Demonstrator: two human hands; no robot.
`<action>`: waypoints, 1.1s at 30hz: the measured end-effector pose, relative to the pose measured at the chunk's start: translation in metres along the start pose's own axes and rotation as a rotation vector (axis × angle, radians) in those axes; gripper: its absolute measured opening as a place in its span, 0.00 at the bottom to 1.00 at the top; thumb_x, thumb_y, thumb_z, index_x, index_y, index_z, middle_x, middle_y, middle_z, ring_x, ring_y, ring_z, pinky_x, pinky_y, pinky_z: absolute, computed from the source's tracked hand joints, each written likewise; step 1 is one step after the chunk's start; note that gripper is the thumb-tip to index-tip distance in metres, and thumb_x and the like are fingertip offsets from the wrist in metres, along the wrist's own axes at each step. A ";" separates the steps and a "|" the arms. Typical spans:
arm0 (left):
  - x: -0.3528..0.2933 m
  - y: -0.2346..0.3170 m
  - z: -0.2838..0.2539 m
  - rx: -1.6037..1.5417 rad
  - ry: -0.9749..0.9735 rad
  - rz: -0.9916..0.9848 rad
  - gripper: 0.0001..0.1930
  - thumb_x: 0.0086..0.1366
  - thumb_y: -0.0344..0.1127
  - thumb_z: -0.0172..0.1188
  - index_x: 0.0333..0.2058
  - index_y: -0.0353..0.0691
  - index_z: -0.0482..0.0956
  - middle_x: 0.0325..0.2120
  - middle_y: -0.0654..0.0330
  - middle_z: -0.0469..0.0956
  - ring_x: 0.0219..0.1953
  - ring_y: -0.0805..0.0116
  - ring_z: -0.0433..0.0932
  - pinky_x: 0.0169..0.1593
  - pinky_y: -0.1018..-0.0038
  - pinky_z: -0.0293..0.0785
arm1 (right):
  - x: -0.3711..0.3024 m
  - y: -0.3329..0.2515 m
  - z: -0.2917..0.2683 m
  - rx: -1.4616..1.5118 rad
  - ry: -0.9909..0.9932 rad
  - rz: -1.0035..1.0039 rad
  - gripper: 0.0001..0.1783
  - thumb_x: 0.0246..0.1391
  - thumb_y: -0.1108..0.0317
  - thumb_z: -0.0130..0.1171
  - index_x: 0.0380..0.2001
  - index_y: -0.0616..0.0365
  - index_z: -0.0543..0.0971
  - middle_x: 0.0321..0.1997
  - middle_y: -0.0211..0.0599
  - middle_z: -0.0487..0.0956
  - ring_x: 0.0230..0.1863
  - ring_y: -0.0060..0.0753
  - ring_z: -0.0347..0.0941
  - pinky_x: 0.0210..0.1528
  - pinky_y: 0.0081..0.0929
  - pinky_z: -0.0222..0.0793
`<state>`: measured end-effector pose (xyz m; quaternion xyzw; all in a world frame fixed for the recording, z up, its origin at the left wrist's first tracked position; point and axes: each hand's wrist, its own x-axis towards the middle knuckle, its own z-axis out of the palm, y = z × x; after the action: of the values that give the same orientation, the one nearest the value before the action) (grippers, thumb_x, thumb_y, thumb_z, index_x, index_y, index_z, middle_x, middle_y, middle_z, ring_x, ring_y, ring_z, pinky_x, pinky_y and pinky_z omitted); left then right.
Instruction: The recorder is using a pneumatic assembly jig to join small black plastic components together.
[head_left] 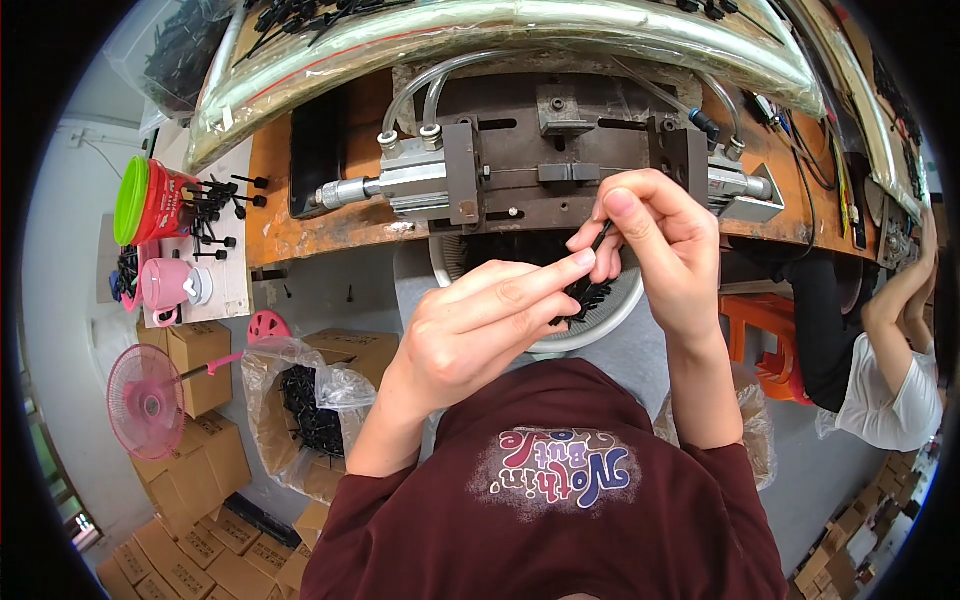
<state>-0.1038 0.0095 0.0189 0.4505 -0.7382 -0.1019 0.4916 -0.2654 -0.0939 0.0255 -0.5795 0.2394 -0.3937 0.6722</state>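
Note:
My right hand (pixel 662 245) pinches a thin black rod-like part (pixel 601 236) between thumb and fingers. From the left, the outstretched fingers of my left hand (pixel 465 325) come together at the part's lower end, their tips close to the right fingers. Below both hands stands a round white basket (pixel 625 312) holding a heap of small black parts (pixel 588 298). Just beyond the hands is a dark metal fixture (pixel 515 205) with a small block (pixel 568 175) at its middle. A silver air cylinder (pixel 415 182) is mounted at its left side.
Black stemmed parts (pixel 210 205) lie beside a red and green tub (pixel 140 205) and a pink cup (pixel 165 283). A pink fan (pixel 146 402), a lined carton (pixel 270 420) and stacked cartons (pixel 195 470) stand left. Another person (pixel 885 390) sits right, near an orange stool (pixel 775 345).

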 end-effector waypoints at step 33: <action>0.013 -0.017 0.047 0.475 -0.001 -0.135 0.14 0.45 0.28 0.69 0.33 0.35 0.79 0.49 0.54 0.77 0.39 0.60 0.80 0.39 0.72 0.77 | 0.195 -0.087 -0.057 -1.870 0.003 -0.202 0.13 0.41 0.76 0.57 0.34 0.62 0.76 0.34 0.52 0.78 0.43 0.53 0.75 0.44 0.43 0.72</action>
<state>-0.1343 -0.0240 -0.0059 0.6018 -0.7099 0.0414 0.3636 -0.2193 -0.2859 0.1240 -0.9017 0.4079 -0.0989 -0.1038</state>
